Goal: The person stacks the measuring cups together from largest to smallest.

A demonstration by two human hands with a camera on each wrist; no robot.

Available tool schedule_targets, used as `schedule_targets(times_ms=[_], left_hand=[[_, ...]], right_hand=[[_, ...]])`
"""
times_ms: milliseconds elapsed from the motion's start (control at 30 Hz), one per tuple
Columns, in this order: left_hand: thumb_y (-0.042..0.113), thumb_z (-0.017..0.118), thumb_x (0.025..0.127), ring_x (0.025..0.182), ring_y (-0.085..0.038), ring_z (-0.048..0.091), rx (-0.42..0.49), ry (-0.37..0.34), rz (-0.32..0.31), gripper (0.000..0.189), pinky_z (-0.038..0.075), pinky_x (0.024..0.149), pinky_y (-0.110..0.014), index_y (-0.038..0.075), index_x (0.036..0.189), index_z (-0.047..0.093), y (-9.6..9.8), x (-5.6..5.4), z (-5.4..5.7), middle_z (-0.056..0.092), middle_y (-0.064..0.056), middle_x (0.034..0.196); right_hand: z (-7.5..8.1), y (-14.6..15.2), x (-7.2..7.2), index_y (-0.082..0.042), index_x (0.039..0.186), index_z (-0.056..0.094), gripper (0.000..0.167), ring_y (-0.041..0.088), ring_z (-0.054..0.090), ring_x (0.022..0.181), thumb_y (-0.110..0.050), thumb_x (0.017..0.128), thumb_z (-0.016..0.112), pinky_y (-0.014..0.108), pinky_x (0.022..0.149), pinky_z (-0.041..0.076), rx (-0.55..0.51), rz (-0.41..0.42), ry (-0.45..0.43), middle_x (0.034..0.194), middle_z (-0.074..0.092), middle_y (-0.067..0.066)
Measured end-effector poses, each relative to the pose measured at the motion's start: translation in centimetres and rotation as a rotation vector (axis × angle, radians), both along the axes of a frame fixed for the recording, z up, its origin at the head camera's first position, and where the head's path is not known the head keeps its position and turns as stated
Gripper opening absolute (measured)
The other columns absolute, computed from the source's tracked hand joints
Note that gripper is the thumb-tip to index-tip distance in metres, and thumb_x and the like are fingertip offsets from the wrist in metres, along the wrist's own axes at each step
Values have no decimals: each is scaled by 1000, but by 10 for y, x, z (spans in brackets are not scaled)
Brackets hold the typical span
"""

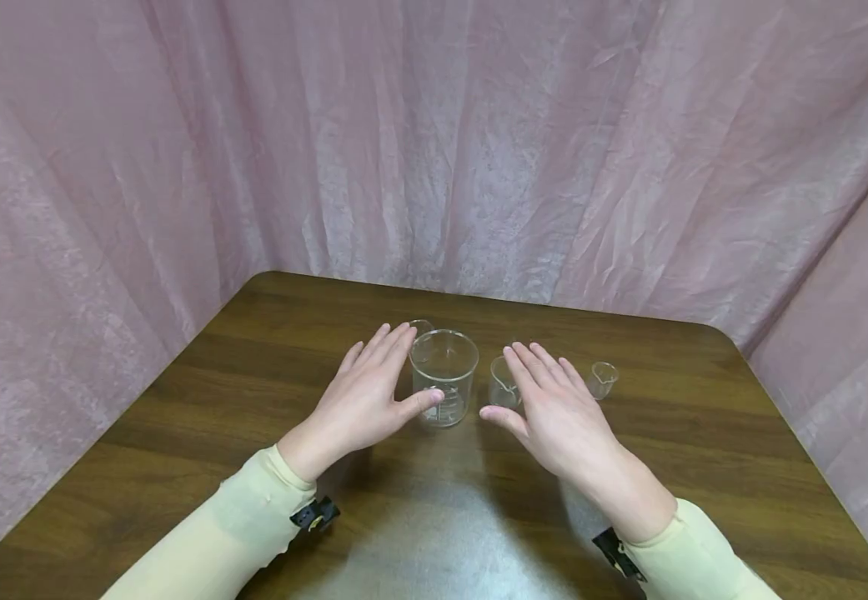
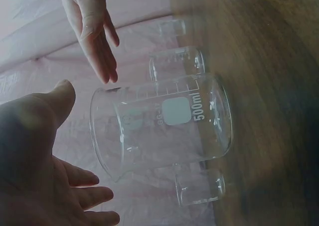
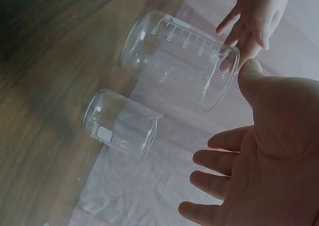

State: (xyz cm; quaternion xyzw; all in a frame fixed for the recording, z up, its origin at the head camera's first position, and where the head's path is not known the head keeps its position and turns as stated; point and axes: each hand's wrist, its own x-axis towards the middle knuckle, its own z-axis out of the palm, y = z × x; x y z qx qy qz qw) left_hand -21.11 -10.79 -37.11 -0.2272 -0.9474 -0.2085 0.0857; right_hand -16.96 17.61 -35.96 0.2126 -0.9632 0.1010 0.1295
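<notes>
A large glass beaker (image 1: 454, 387) stands upright on the wooden table, marked 500ml in the left wrist view. To its right is a smaller beaker (image 1: 502, 388), partly behind my right hand (image 1: 557, 412); its printed scale (image 3: 104, 133) shows in the right wrist view. A tiny beaker (image 1: 603, 382) stands further right. Behind the large beaker, another small beaker (image 1: 422, 325) is mostly hidden in the head view. My left hand (image 1: 364, 396) hovers beside the large beaker, fingers extended, thumb overlapping it in view. Both hands have straight, spread fingers and hold nothing.
The brown wooden table (image 1: 201, 392) has rounded far corners. Pink curtains (image 1: 434, 150) hang behind it and along both sides. Each sleeve cuff carries a black wrist device, one on the left (image 1: 315, 514) and one on the right (image 1: 618, 553).
</notes>
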Motion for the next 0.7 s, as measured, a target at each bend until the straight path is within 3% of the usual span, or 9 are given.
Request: schedule_targets(times_ms=[367, 700], left_hand=[[68, 71, 100, 168, -33, 22, 52, -3, -37, 102, 19, 132, -65, 5, 171, 37, 4, -7, 4, 35, -11, 178], [72, 68, 100, 167, -33, 22, -1, -9, -52, 104, 20, 132, -66, 4, 172, 36, 5, -15, 5, 36, -12, 177]], right_hand=[[1, -4, -10, 1, 168, 41, 91, 40, 33, 162, -59, 105, 67, 64, 130, 25, -3, -5, -33, 172, 43, 20], [1, -13, -16, 0, 168, 42, 90, 40, 34, 162, -61, 105, 66, 64, 131, 24, -3, 9, -46, 171, 44, 20]])
